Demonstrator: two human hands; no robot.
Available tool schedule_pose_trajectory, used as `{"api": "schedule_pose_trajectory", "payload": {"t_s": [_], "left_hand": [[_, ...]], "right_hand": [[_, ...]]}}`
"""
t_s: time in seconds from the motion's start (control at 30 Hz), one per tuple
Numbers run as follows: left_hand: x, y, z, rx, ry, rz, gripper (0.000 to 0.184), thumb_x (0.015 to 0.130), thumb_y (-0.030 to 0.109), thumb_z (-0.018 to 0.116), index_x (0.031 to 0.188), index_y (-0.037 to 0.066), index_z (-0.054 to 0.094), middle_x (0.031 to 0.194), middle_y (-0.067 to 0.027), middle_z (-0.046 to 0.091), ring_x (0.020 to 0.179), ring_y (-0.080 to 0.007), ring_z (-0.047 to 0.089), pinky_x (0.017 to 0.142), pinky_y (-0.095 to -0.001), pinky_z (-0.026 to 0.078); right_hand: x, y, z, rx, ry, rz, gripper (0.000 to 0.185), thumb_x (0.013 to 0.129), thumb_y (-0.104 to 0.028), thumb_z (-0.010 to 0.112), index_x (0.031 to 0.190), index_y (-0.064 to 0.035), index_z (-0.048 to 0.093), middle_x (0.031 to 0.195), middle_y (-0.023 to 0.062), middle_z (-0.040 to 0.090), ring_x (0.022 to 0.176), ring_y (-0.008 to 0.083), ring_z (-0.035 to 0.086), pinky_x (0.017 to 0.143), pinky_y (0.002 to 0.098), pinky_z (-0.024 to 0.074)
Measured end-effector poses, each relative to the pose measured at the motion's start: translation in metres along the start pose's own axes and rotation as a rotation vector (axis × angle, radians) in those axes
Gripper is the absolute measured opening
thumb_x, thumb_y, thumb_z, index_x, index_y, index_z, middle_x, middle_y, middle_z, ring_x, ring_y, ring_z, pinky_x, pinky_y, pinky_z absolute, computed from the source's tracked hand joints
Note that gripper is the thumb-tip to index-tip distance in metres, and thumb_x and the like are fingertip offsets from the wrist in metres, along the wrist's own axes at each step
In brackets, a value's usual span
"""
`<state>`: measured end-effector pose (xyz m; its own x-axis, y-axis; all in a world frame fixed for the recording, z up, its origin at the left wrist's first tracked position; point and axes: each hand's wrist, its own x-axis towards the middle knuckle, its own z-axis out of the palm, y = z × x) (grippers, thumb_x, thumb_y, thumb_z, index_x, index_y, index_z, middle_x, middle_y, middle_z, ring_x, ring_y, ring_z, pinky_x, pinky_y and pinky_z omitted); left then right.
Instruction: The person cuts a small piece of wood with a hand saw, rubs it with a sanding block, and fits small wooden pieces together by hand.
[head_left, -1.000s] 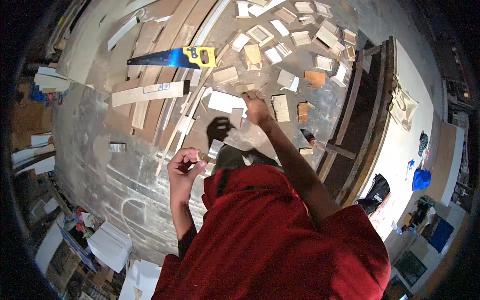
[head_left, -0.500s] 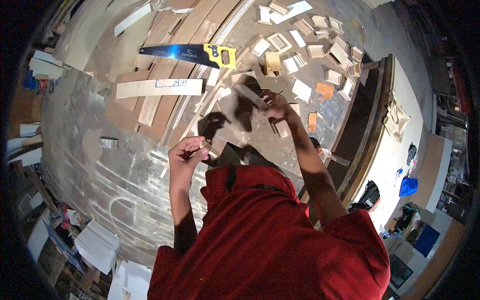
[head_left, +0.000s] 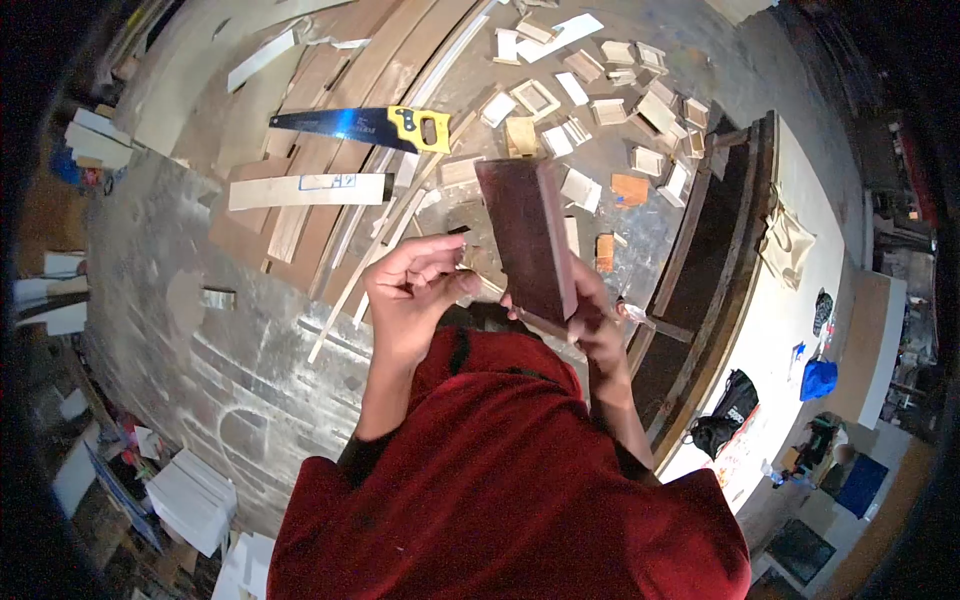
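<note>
My right hand point(head_left: 600, 325) is closed round the lower end of a dark brown wooden panel point(head_left: 530, 235). The panel stands tilted in front of my body, with a narrow side edge showing on its right. My left hand point(head_left: 418, 285) is raised beside it, apart from the panel. Its fingers are curled towards the thumb; whatever small thing lies between the fingertips is too small to make out. A handsaw point(head_left: 360, 125) with a yellow and black handle lies beyond my left hand, and a pale board point(head_left: 310, 191) with blue marks lies nearer.
Several small wooden boxes and frames point(head_left: 535, 97) are scattered on the floor beyond the panel. Long planks point(head_left: 400, 60) lie at the upper left. To the right stands a white-topped table point(head_left: 800, 260) with a cloth bag point(head_left: 787, 245) and a blue item point(head_left: 818, 378).
My right hand has come back towards my body and now holds up the dark panel. My left hand has risen and moved right, nearer to it.
</note>
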<state>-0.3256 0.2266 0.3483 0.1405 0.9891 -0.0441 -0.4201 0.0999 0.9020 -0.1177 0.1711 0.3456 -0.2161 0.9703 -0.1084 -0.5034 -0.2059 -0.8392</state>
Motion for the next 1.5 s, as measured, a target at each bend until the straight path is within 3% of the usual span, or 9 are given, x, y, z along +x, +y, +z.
{"api": "schedule_pose_trajectory", "payload": {"t_s": [0.03,0.17,0.6,0.67,1.0,1.13,1.23,1.37,1.5], "left_hand": [[-0.002,0.003,0.01,0.047,-0.032,0.034,0.036,0.076,-0.016,0.072,0.11,-0.007,0.064,0.094,-0.0119,0.07,0.087,-0.0154,0.069,0.077,-0.0267,0.057],[-0.011,0.012,0.042,0.116,-0.077,0.112,0.036,0.078,-0.015,0.071,0.112,-0.008,0.064,0.098,-0.0157,0.071,0.088,-0.0155,0.069,0.078,-0.0273,0.057],[-0.021,-0.001,0.098,0.386,-0.01,0.223,0.027,0.083,-0.015,0.063,0.109,-0.009,0.068,0.089,-0.0059,0.066,0.072,-0.0042,0.053,0.061,-0.018,0.041],[-0.013,-0.003,0.101,0.127,0.113,0.1,0.026,0.083,-0.015,0.062,0.107,-0.008,0.068,0.092,-0.0065,0.067,0.074,-0.0037,0.054,0.062,-0.0183,0.042],[-0.025,-0.009,0.12,0.352,0.003,0.224,0.025,0.086,-0.012,0.061,0.108,-0.005,0.069,0.088,-0.0025,0.067,0.065,0.0,0.048,0.055,-0.0154,0.035],[-0.027,-0.006,0.132,0.122,-0.008,0.142,0.023,0.086,-0.01,0.062,0.106,-0.003,0.07,0.093,-0.0046,0.068,0.068,0.0005,0.048,0.055,-0.0163,0.035],[-0.019,-0.004,0.134,0.117,0.019,0.202,0.022,0.085,-0.011,0.061,0.105,-0.004,0.07,0.092,-0.003,0.068,0.063,0.0018,0.042,0.053,-0.0168,0.032],[-0.032,-0.001,0.14,0.023,-0.173,0.165,0.023,0.087,-0.009,0.064,0.109,-0.006,0.068,0.097,-0.0073,0.069,0.075,-0.0036,0.058,0.063,-0.0173,0.045],[-0.023,0.023,0.124,-0.287,-0.045,0.113,0.029,0.091,-0.007,0.059,0.119,-0.005,0.062,0.122,-0.0192,0.064,0.105,-0.02,0.066,0.095,-0.0349,0.052]], "right_hand": [[-0.007,-0.006,0.0,-0.091,-0.052,-0.009,0.095,0.068,-0.035,0.069,0.149,-0.0019,0.034,0.127,0.0161,0.057,0.108,0.0302,0.062,0.099,0.0385,0.0462],[-0.024,-0.034,-0.007,-0.7,-0.156,-0.285,0.088,0.063,-0.021,0.079,0.142,-0.0002,0.045,0.133,0.0204,0.048,0.123,0.0296,0.047,0.104,0.0383,0.0367],[-0.051,-0.057,-0.011,-0.843,0.05,-0.315,0.089,0.064,-0.023,0.079,0.142,0.0024,0.044,0.117,0.0174,0.043,0.115,0.0315,0.044,0.102,0.0373,0.0354],[-0.057,-0.058,-0.013,-0.891,0.03,-0.313,0.089,0.064,-0.023,0.079,0.142,0.0025,0.045,0.117,0.018,0.043,0.116,0.032,0.044,0.102,0.0379,0.0347],[-0.072,-0.074,-0.019,-1.076,0.118,-0.306,0.098,0.056,-0.016,0.08,0.146,-0.0074,0.043,0.12,0.0191,0.041,0.112,0.0328,0.046,0.098,0.0381,0.0385],[-0.076,-0.076,-0.02,-0.796,0.166,-0.231,0.108,0.048,-0.012,0.085,0.147,-0.0097,0.043,0.118,0.0179,0.041,0.113,0.0327,0.047,0.1,0.0371,0.0381],[-0.083,-0.078,-0.018,-0.996,0.138,-0.324,0.106,0.046,-0.013,0.086,0.144,-0.0064,0.047,0.118,0.017,0.041,0.111,0.0329,0.048,0.1,0.0379,0.0396],[-0.069,-0.097,-0.024,-1.006,0.17,-0.461,0.096,0.054,-0.019,0.081,0.143,-0.0054,0.047,0.114,0.0178,0.039,0.107,0.0324,0.047,0.094,0.0381,0.0409],[-0.078,-0.076,-0.054,-1.134,0.204,-0.33,0.087,0.061,-0.023,0.074,0.141,-0.0039,0.049,0.113,0.018,0.043,0.109,0.0322,0.046,0.095,0.0371,0.0408]]}}
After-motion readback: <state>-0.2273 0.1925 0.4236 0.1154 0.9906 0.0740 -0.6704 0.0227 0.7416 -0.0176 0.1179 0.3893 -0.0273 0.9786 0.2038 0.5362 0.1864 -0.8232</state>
